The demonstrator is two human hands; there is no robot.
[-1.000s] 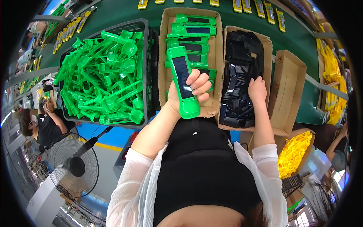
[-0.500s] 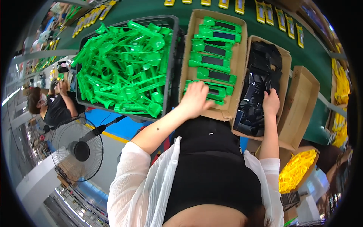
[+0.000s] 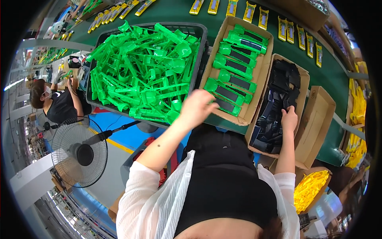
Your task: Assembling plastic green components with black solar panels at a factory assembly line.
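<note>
My left hand [image 3: 198, 108] hovers at the near left corner of a cardboard tray [image 3: 259, 77], its fingers loosely spread with nothing visible in them. Inside that tray lies a column of green plastic holders [image 3: 234, 65], each with a dark flat insert. To the left, a dark crate [image 3: 201, 51] is heaped with loose green plastic parts [image 3: 147, 75]. My right hand [image 3: 289, 119] reaches into a second cardboard box [image 3: 305, 81] of black plastic pieces [image 3: 278, 95]. Its thumb and fingers close on the edge of one black piece, partly hidden among the others.
Another cardboard box [image 3: 316, 123] leans at the right. Yellow packaged items [image 3: 250, 12] line the far side of the green table [image 3: 215, 30]. A box of yellow parts [image 3: 310, 189] sits lower right. A fan [image 3: 84, 154] and a seated person [image 3: 59, 101] are at left.
My left hand has drawn back leftward from the nearest green holder, toward the crate. My right hand stays among the black pieces. The whole view has shifted slightly.
</note>
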